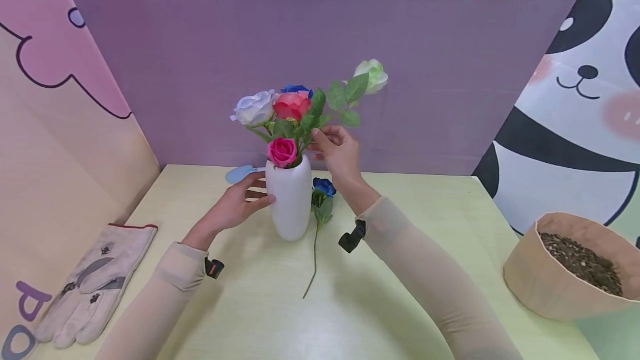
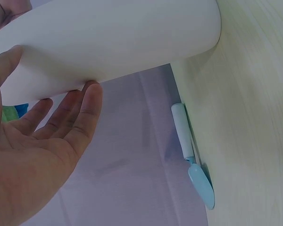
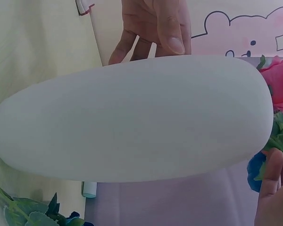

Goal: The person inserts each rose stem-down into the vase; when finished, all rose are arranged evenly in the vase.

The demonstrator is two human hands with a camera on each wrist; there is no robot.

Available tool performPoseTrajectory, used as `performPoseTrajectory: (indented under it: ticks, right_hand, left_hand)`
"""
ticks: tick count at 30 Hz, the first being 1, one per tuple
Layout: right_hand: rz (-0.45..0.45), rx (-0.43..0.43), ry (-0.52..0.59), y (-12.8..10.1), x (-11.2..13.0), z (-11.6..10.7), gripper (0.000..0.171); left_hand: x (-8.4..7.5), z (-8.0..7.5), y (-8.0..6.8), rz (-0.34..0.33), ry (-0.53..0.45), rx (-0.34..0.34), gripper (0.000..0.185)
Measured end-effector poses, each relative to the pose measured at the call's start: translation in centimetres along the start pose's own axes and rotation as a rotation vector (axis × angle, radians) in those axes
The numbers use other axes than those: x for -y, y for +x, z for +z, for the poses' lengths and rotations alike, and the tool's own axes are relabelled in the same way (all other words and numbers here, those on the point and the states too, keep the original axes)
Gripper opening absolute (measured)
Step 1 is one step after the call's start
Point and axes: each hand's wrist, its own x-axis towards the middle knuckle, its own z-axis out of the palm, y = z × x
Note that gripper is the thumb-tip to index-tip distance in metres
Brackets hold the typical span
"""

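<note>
A white vase (image 1: pixel 290 204) stands upright on the table, holding a pale lilac rose (image 1: pixel 254 108), a coral rose (image 1: pixel 292 105), a pink rose (image 1: pixel 282 151) and a blue rose (image 1: pixel 296 89). My left hand (image 1: pixel 232 207) steadies the vase from its left side, thumb in front and fingers behind, as the left wrist view (image 2: pixel 42 141) also shows. Above the rim, my right hand (image 1: pixel 341 154) pinches the stem of a pale green-white rose (image 1: pixel 372 76), whose bloom leans out to the upper right. The lower end of that stem is hidden among the leaves.
Another blue rose (image 1: pixel 325 186) lies on the table (image 1: pixel 400 304) just right of the vase. Behind the vase is a light blue trowel (image 2: pixel 202 183). Work gloves (image 1: pixel 100 288) lie at the left edge, and a tan pot (image 1: pixel 530 271) with soil (image 1: pixel 582 263) stands at the right.
</note>
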Motion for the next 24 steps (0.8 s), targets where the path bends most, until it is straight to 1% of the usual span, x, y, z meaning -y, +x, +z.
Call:
performPoseTrajectory:
  ticks: [5, 9, 14, 18, 24]
  right_hand:
    - [0.002, -0.005, -0.038, 0.15, -0.13, 0.04, 0.020]
    - [0.021, -0.011, -0.097, 0.28, -0.44, 0.14, 0.017]
    - [0.056, 0.005, -0.149, 0.20, -0.78, 0.37, 0.025]
    - [0.068, 0.026, -0.136, 0.02, -0.80, 0.35, 0.027]
    - [0.055, 0.029, -0.085, -0.02, -0.75, 0.10, 0.022]
  left_hand:
    - [-0.14, 0.02, 0.03, 0.001, 0.007, -0.006, 0.069]
    - [-0.18, 0.09, 0.03, -0.003, 0.009, -0.006, 0.069]
    - [-0.21, 0.19, 0.03, -0.007, 0.007, -0.005, 0.069]
    - [-0.28, 0.24, 0.09, -0.007, 0.007, -0.006, 0.067]
    - [-0.46, 0.24, 0.06, -0.009, 0.005, -0.006, 0.068]
